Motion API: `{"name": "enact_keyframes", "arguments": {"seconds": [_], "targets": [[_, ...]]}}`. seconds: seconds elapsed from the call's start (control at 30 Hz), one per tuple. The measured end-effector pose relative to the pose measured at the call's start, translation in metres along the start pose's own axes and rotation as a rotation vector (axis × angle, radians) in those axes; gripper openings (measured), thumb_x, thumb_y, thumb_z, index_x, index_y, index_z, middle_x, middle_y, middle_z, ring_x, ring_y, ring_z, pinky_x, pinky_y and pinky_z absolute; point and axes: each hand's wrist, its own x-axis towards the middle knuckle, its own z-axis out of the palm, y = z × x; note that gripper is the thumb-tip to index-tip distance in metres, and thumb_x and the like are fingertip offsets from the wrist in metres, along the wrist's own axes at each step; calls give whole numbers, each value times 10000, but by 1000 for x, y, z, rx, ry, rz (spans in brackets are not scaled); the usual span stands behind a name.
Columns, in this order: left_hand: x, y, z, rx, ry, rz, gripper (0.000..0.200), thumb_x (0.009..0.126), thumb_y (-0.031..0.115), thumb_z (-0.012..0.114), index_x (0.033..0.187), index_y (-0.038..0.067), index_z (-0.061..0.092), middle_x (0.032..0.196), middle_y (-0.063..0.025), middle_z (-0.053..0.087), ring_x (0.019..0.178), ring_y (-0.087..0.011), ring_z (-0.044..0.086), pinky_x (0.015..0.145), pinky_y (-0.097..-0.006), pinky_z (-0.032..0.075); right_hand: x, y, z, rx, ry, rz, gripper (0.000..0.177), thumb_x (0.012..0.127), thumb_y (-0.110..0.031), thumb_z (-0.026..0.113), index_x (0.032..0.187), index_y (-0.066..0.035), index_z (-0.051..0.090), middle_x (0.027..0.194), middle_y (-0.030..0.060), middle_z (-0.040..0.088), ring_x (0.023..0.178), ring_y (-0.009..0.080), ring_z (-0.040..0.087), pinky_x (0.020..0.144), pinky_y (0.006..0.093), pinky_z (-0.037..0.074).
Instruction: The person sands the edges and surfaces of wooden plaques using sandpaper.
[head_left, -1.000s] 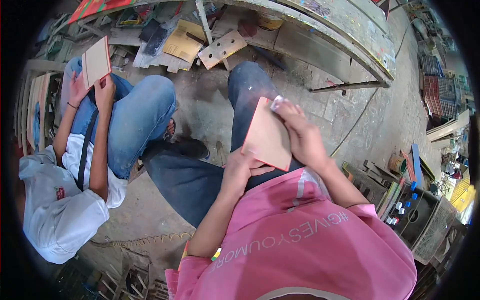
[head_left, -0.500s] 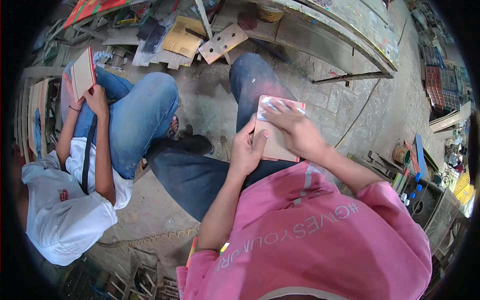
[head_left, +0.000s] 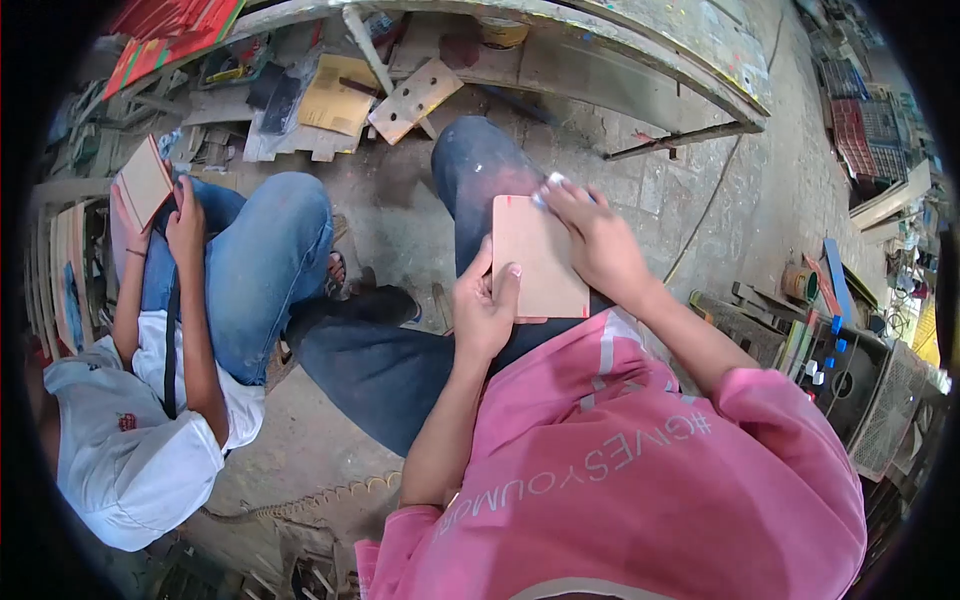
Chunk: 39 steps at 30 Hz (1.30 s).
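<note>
A flat wooden board point(head_left: 535, 262) with rounded corners and red marks at its edges rests over my lap. My left hand point(head_left: 484, 308) grips its left side, thumb on the top face and fingers tucked underneath. At the upper right corner lies my right hand point(head_left: 602, 245), its fingers pressing a small white-and-blue piece point(head_left: 551, 184) against the board's edge. That piece looks thin and soft, like cloth or paper, and is mostly hidden under the fingers.
On the left, a seated person in a white shirt point(head_left: 140, 430) holds a similar red-edged board point(head_left: 145, 182). A paint-spotted table point(head_left: 640, 45) stands ahead, with a board with holes point(head_left: 415, 100) leaning below it. Crates point(head_left: 865, 130) and timber point(head_left: 890, 200) line the right side.
My right hand has slid from the board's upper face to its upper right corner with the white-and-blue piece. The other person's board has tilted and lowered. The whole view has shifted slightly.
</note>
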Motion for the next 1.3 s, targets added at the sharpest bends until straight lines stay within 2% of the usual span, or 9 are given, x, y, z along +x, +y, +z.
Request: {"name": "enact_keyframes", "arguments": {"seconds": [0.37, 0.43, 0.47, 0.6, 0.67, 0.9, 1.2, 1.23, 1.3], "targets": [[-4, 6, 1, 67, 48, 7, 475, 947, 25, 480, 1387, -79, 336, 1032, -115, 632, 749, -159, 654, 547, -336, 609, -35, -16, -10, 14, 3, -126, 495, 752, -28, 512, 1245, 4, 544, 1192, 233, 586, 1105, 377, 576, 1021, 507, 385], [-1, -9, -1, 132, 60, 149, 477, 952, 36, 475, 1393, -73, 331, 1014, -120, 628, 741, -164, 656, 531, -331, 606, -20, -12, -20, 48, -410, 560, 531, 751, -14, 505, 1281, 7, 516, 1238, 236, 559, 1019, 392, 609, 932, 501, 462], [5, -6, 4, 123, 43, 167, 477, 952, 36, 475, 1393, -73, 331, 1014, -120, 628, 741, -164, 656, 531, -331, 606, -40, -5, -9, -73, 37, -185, 566, 749, 7, 497, 1313, -32, 503, 1267, 231, 543, 997, 394, 610, 847, 483, 514], [-10, -1, -1, 116, 9, -9, 491, 952, 42, 489, 1404, -63, 328, 1024, -122, 631, 791, -147, 654, 603, -294, 596, -16, 97, -49, -155, -194, 583, 501, 810, 27, 482, 1288, -103, 558, 1289, 161, 560, 1201, 344, 524, 1051, 395, 389], [-7, -16, -8, 180, 87, 114, 482, 947, 43, 499, 1389, -64, 340, 1022, -137, 637, 851, -153, 651, 680, -323, 600, -12, 122, -81, -19, 274, 350, 399, 910, 0, 442, 1278, -86, 570, 1311, 129, 557, 1252, 304, 498, 1094, 352, 323], [-32, 6, 14, -271, 68, -177, 467, 849, -32, 561, 1283, -55, 389, 1166, -200, 570, 1018, -326, 635, 861, -465, 560, -33, 30, -106, 506, 393, 397, 354, 962, 9, 409, 1294, 5, 531, 1319, 112, 565, 1281, 188, 462, 1088, 312, 298], [-13, 12, -27, -147, 3, -369, 547, 982, 382, 454, 1304, -57, 396, 1092, -242, 616, 899, -326, 684, 686, -426, 611, -31, -29, -1, 162, 91, 64, 494, 749, 77, 512, 1232, -19, 552, 1325, 167, 528, 1280, 387, 442, 1090, 496, 303], [-11, 10, -28, 48, 162, -37, 605, 982, 473, 386, 1308, -35, 428, 1051, -253, 634, 868, -320, 692, 635, -385, 615, -32, -27, -7, 102, 21, 18, 504, 732, 56, 523, 1231, -6, 553, 1328, 167, 526, 1290, 377, 435, 1087, 501, 307], [-3, 23, -24, 123, 36, -68, 436, 984, 304, 448, 1277, -19, 468, 1063, -195, 630, 859, -269, 689, 633, -352, 619, -35, -21, -14, 130, -16, -11, 506, 732, 50, 520, 1235, -1, 551, 1321, 170, 531, 1287, 380, 437, 1088, 505, 303]]}}
